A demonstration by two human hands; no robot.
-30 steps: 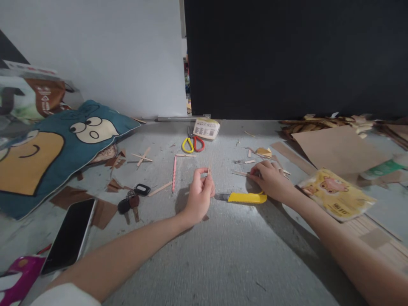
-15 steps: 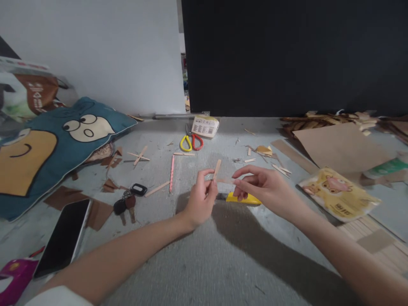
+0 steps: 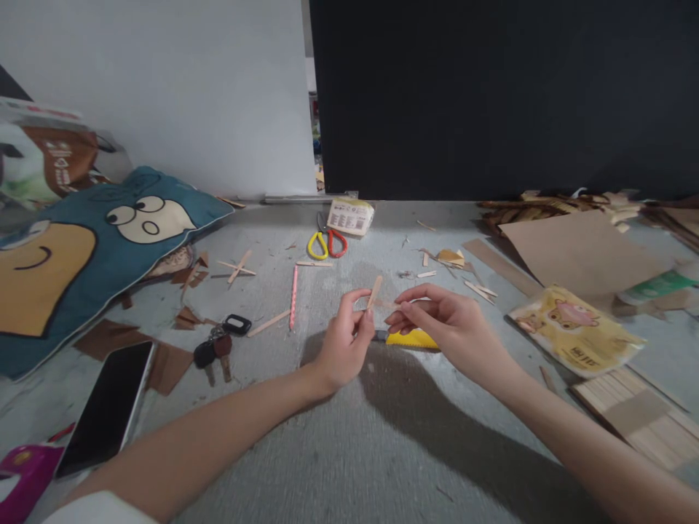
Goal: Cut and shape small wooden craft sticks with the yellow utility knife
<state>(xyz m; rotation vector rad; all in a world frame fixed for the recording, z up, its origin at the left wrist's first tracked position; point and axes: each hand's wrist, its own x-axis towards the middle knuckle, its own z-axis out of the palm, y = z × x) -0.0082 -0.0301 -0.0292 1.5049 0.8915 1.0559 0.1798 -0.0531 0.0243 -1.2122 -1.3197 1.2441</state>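
In the middle of the head view my left hand [image 3: 348,338] is closed, pinching a flat wooden craft stick [image 3: 375,290] that points up and slightly right. My right hand [image 3: 445,320] is closed at thumb and forefinger on the end of a thin pale strip [image 3: 385,304]. The strip's other end reaches the craft stick; whether it is wood or tape I cannot tell. Under my hands lies a yellow utility knife [image 3: 412,339], partly hidden by my right fingers. To the left are a pink twisted stick [image 3: 293,298] and two crossed craft sticks [image 3: 239,268].
Scissors [image 3: 328,244] lie near a small packet [image 3: 350,217] at the back. A phone [image 3: 106,407], keys [image 3: 214,353] and a blue cushion [image 3: 125,255] occupy the left. At right are a yellow packet [image 3: 579,331], a stack of wooden sticks [image 3: 638,415] and brown cardboard [image 3: 584,251].
My right hand has shifted slightly left, closer to my left hand. The craft stick in my left hand leans a little further right.
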